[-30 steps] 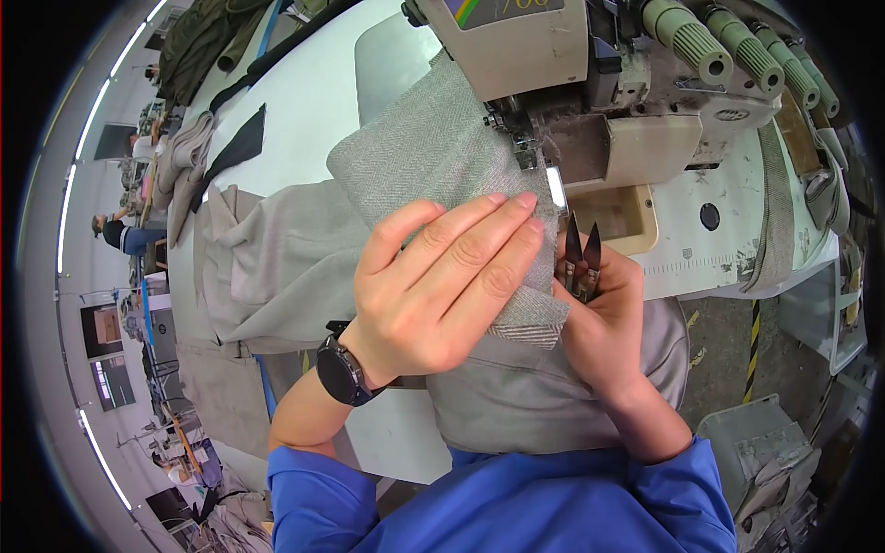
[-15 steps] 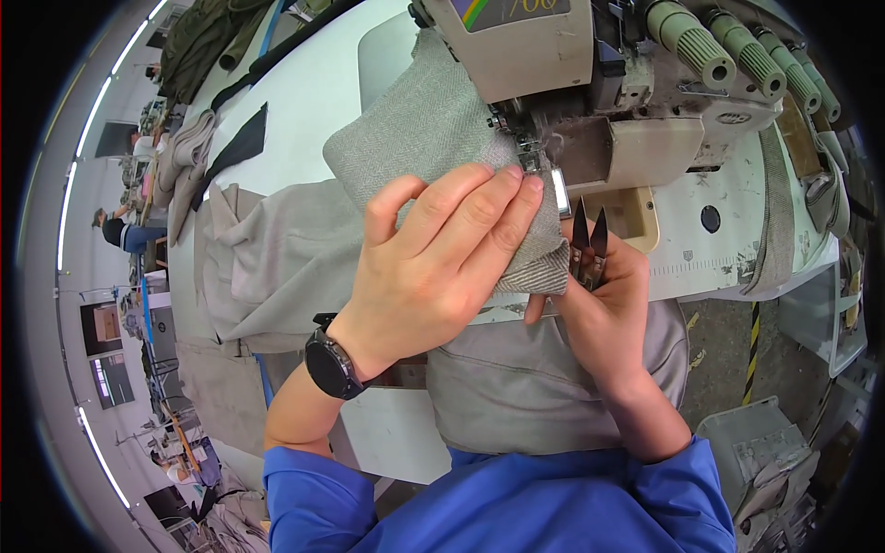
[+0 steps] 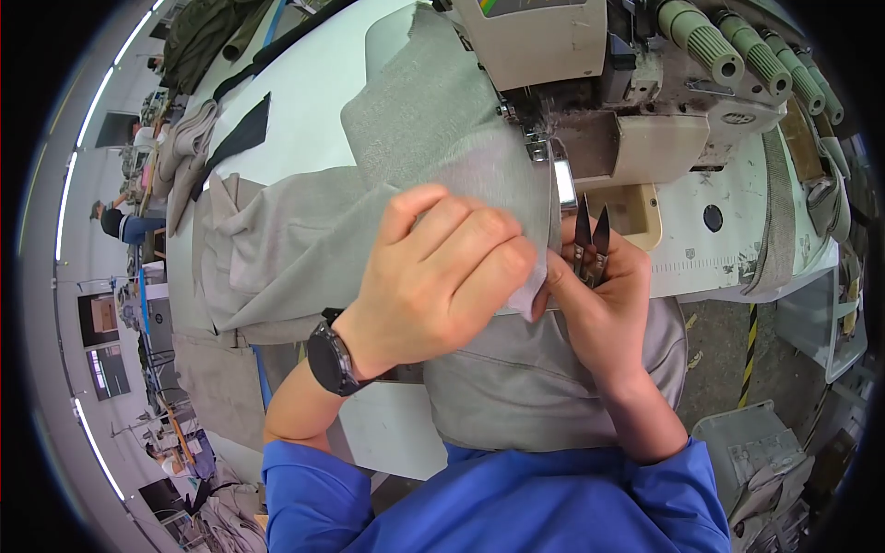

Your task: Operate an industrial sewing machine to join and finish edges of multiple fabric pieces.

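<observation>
A piece of grey knit fabric (image 3: 426, 118) lies on the machine bed, its right edge running beside the presser foot (image 3: 537, 146) of the overlock sewing machine (image 3: 546, 53). My left hand (image 3: 442, 272), a dark watch at its wrist, is curled over the near part of this fabric, fingers bent and closed on it; the fingertips are partly hidden. Just right of it, my right hand (image 3: 604, 304) pinches the fabric's near edge between thumb and fingers. That same hand also holds thread snips (image 3: 583, 230), their two dark blades pointing away from me and apart.
More grey fabric (image 3: 286, 249) spreads over the table to the left, and some (image 3: 521, 396) drapes across my lap. A black fabric piece (image 3: 244, 138) lies farther back. At the right are a hanging grey strip (image 3: 777, 212) and a plastic bin (image 3: 816, 323). People work in the far left background.
My left hand has gone from lying flat with fingers stretched to curled, drawing slightly nearer. The fabric's folded near corner has turned over, and my right hand now pinches its edge.
</observation>
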{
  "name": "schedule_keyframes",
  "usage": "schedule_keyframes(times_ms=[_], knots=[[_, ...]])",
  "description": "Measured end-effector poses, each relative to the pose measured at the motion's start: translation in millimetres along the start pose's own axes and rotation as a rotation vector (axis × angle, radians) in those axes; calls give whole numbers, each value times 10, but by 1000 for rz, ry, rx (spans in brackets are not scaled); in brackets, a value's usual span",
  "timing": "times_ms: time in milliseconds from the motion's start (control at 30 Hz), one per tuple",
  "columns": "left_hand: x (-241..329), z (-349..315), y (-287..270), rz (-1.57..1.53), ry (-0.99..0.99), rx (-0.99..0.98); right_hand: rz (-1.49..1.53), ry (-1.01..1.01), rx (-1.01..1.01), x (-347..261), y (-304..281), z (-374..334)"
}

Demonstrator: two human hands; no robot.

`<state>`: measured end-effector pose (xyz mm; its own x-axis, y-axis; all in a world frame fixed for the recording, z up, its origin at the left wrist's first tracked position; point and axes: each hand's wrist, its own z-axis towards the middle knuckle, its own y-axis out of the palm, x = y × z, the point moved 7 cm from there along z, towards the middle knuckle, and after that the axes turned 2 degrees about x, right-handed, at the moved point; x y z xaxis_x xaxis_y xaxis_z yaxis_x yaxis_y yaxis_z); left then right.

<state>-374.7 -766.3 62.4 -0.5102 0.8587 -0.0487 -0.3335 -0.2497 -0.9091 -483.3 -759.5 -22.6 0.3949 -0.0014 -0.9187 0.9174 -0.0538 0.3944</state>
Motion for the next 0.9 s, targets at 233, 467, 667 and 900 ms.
schedule_keyframes(times_ms=[233,467,667,900], knots=[[100,25,-49,-16,-27,212,30,84,13,-5,-33,-46],[135,63,-24,26,-60,199,48,50,30,27,-49,-58],[144,50,-23,50,-43,165,68,37,14,14,-32,-46],[39,80,59,77,-34,162,69,4,29,-50,-57,24]])
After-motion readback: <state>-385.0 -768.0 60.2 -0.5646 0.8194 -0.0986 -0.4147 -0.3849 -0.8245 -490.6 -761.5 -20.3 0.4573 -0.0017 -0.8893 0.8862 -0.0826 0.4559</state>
